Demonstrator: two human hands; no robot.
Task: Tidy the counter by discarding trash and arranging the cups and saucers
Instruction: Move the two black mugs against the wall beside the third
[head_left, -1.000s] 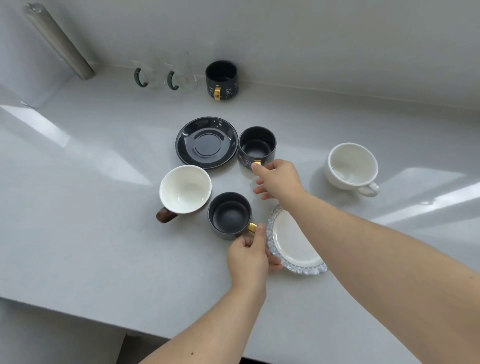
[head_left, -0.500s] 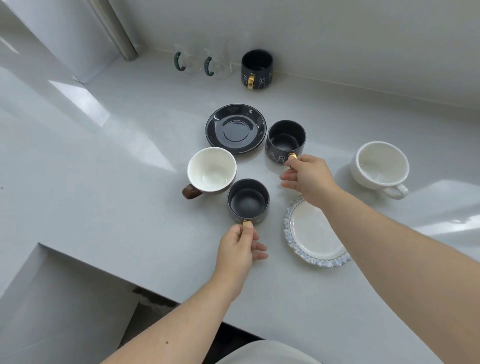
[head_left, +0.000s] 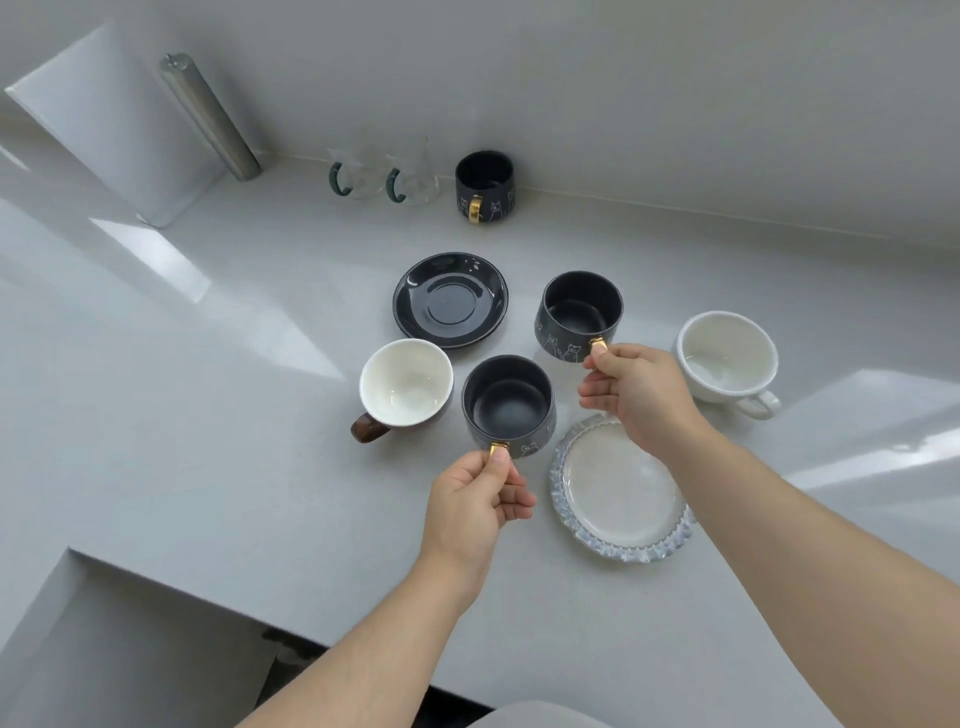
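My left hand (head_left: 475, 499) pinches the gold handle of a dark cup (head_left: 508, 402) with cat drawings, held near the counter's middle. My right hand (head_left: 636, 395) pinches the gold handle of a second dark cup (head_left: 579, 312), which looks raised and tilted a little. A black saucer (head_left: 451, 299) lies behind and to the left of both. A white cup with a brown handle (head_left: 405, 389) stands left of the near dark cup. A glass-rimmed white saucer (head_left: 621, 491) lies under my right wrist. A white cup (head_left: 727, 358) stands at the right.
Against the back wall stand a third dark cup (head_left: 485, 184) and two clear glass cups with green handles (head_left: 382, 171). A metal cylinder (head_left: 210, 114) and a white panel (head_left: 111, 119) are at the back left. The counter's edge steps in at the lower left (head_left: 156, 577).
Both hands have closed on the gold handles and the two dark cups look lifted slightly. The near cup's handle has turned toward me. The view shifted.
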